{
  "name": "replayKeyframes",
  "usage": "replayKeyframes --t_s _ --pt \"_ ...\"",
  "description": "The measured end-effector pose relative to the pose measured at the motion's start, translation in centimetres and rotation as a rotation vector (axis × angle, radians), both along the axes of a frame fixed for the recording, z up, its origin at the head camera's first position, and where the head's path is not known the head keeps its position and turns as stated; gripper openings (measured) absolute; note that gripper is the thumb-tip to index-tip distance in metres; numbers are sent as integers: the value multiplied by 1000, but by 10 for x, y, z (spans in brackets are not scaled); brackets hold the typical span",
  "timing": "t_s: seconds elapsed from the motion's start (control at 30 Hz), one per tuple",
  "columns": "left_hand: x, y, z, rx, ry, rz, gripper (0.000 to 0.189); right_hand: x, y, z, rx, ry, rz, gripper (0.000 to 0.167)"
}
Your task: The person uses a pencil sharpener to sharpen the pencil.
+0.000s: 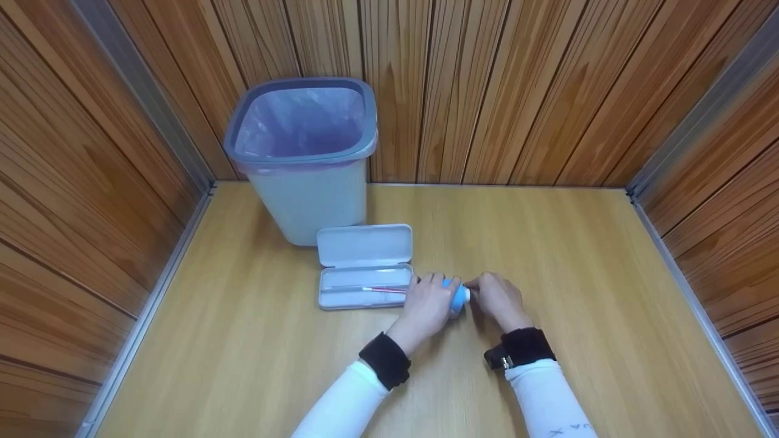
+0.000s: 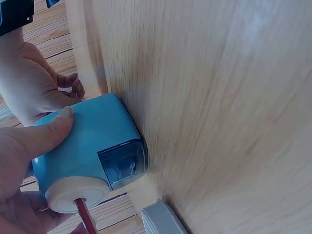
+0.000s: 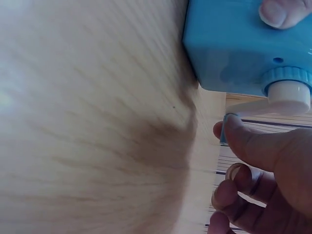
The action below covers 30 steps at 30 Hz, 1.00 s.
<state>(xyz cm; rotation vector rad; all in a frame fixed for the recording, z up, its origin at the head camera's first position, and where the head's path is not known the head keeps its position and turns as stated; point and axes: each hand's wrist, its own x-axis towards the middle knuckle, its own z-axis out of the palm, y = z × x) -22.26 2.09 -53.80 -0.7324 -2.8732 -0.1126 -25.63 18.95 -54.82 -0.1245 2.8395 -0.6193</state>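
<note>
A blue crank pencil sharpener [image 1: 457,299] stands on the table in front of the person. My left hand [image 1: 428,302] grips its body from above, the thumb lying along one side in the left wrist view. A red pencil [image 2: 85,215] sticks out of the sharpener's round white front; in the head view its light-coloured end points left, over the pencil case. On the opposite face, my right hand [image 1: 498,297] pinches the blue knob of the white crank [image 3: 265,106] between thumb and index finger. A dark see-through shavings drawer [image 2: 124,165] shows below the pencil hole.
An open pale pencil case [image 1: 365,246] lies just left of the sharpener, its lid tipped back toward the bin. Behind it stands a lined waste bin [image 1: 309,201]. Wood-panelled walls [image 1: 462,91] with metal edging close in the table [image 1: 255,359] at the back and both sides.
</note>
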Motion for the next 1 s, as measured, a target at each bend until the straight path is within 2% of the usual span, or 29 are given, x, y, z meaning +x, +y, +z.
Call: replayKeyframes --t_s 0.4,0.57,0.77,1.0 --pt "-1 1 -1 -7 -23 0 56 9 0 -2 46 -54 16 15" --pt "0 1 -1 -11 9 0 58 18 1 -3 9 -19 44 8" --pt "2 0 -1 -12 55 -8 57 27 2 -3 -33 6 70 12" --pt "1 0 0 -17 -5 -3 55 36 2 1 -49 -25 102 11"
